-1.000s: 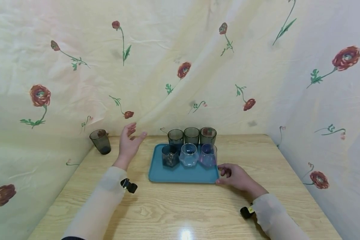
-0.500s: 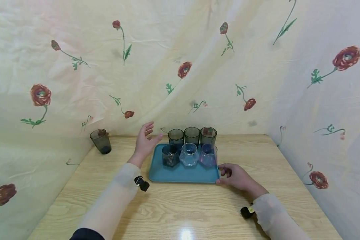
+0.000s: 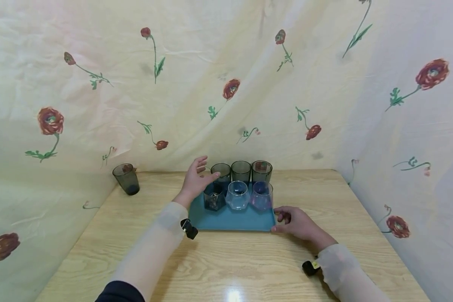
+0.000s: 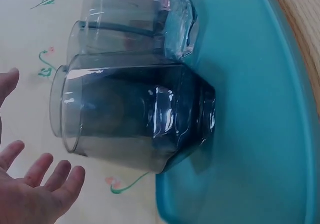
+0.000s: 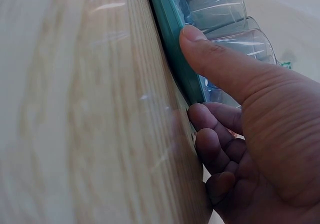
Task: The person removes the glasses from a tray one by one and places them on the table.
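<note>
A blue tray (image 3: 230, 220) lies on the table with two rows of glasses. Three grey tumblers, including the left one (image 3: 223, 169), stand at the back. In front of them are a dark faceted glass (image 3: 214, 200), a clear one (image 3: 238, 197) and a pinkish one (image 3: 262, 198). My left hand (image 3: 196, 180) reaches over the tray's left end, fingers spread, beside the left glasses. The left wrist view shows its fingers (image 4: 65, 184) apart from the dark glass's rim. At the front right corner, my right hand (image 3: 296, 224) grips the tray's edge between thumb and curled fingers.
Another grey tumbler (image 3: 126, 179) stands at the table's back left, off the tray. Flowered cloth (image 3: 188, 92) hangs behind the wooden table (image 3: 219, 264) and along its sides.
My left hand has moved right, from beside the tray to over its left end by the glasses. The right hand stays at the tray's corner, and the glasses stand where they were.
</note>
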### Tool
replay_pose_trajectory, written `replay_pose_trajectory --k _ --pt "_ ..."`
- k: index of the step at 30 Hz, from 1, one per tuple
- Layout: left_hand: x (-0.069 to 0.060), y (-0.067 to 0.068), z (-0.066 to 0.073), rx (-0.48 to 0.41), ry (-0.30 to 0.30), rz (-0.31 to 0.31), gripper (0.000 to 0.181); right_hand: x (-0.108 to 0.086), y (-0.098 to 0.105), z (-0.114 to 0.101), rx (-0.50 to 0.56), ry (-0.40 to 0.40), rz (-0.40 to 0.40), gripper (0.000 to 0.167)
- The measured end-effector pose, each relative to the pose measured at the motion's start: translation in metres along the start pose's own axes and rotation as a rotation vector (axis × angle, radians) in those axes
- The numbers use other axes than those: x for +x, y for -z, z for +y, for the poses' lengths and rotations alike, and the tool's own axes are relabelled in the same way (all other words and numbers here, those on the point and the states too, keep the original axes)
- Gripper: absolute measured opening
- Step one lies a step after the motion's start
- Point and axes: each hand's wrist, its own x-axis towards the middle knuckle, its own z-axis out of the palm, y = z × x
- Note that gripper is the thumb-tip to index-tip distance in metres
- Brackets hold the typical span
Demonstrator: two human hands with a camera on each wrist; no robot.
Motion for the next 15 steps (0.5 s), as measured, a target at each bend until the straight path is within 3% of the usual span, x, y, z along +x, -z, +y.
replay_pose_trajectory --k 7,15 --pt "0.004 -0.011 -0.006 0.03 0.028 -0.051 0.084 -0.001 -0.001 0.0 0.003 0.0 0.002 0.076" --pt "0.005 -0.02 -0.005 0.075 0.034 -0.044 0.085 -0.001 -0.001 0.002 0.001 -0.002 0.003 0.075"
